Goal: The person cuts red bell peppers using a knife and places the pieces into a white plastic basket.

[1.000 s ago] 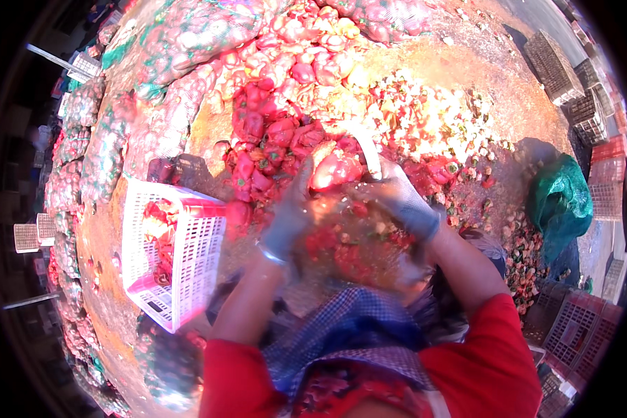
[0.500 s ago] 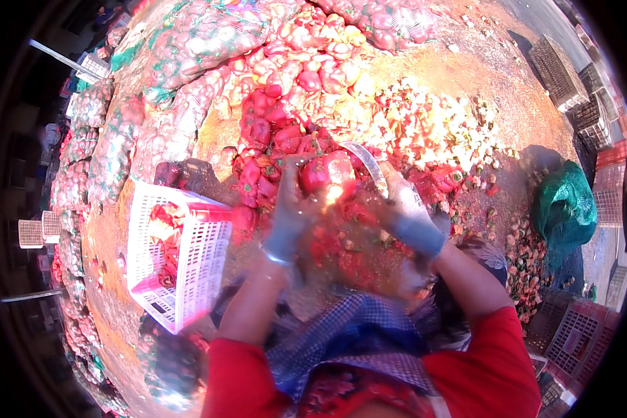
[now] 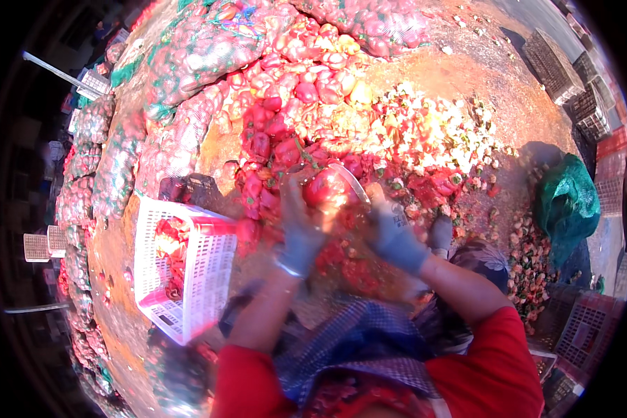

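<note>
Open-air produce sorting yard, likely at a farm or wholesale market, on bare sunlit dirt ground [image 3: 460, 83]. Heaped across the middle, a big loose pile of red peppers [image 3: 292, 132]; beside it, a spread of cut scraps and stems [image 3: 432, 139]. Along the left edge, rows of filled mesh sacks [image 3: 111, 167] stacked one against another. On the ground, a white plastic crate [image 3: 188, 272] partly filled with red pieces. At the right rim, stacked dark and red crates [image 3: 571, 76] and a bunched green net [image 3: 568, 202]. No walls, no counters, no roof overhead
</note>
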Available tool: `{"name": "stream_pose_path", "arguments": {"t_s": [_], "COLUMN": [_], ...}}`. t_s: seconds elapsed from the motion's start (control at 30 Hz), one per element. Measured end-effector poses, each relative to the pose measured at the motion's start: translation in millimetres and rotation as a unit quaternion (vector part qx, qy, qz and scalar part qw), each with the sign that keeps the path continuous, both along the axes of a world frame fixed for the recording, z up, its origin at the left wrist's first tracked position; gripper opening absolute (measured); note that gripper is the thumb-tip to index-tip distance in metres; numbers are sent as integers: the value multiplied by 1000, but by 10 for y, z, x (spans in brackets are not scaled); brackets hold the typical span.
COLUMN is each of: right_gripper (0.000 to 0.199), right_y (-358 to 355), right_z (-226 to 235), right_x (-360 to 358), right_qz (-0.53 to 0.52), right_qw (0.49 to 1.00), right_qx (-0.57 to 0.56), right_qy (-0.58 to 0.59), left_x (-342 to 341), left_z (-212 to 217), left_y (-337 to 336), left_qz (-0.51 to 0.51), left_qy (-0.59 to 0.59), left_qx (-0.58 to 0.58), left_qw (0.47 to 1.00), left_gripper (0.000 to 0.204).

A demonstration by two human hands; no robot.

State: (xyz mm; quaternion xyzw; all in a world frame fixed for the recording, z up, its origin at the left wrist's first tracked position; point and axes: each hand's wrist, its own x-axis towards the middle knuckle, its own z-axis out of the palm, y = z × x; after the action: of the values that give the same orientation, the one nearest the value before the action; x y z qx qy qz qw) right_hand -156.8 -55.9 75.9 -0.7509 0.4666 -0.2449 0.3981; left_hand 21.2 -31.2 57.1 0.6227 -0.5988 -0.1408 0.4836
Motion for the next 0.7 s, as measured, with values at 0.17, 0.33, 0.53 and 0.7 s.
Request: {"name": "stream_pose_path", "arguments": {"t_s": [0.17,0.33,0.53,0.7], "right_gripper": [34,38,41,34], "right_y": [-22,1,88,156], "right_z": [-43,-89,-297,-405], "right_x": [11,35,-2,-54], "right_qz": [5,9,43,61], "right_qw": [999,999,993,992], "right_qx": [-28,7,-98,-85], "right_qy": [19,37,40,70], "left_x": [-10,-59,59,261], "left_z": [68,147,64,134], "left_y": [10,-19,-128,-141], "left_qz": [10,45,55,80], "left_qy": [-72,-61,109,81], "left_qx": [-11,-22,-8,-24], "left_qw": [997,997,993,993], "left_gripper": [50,41,31,30]}}
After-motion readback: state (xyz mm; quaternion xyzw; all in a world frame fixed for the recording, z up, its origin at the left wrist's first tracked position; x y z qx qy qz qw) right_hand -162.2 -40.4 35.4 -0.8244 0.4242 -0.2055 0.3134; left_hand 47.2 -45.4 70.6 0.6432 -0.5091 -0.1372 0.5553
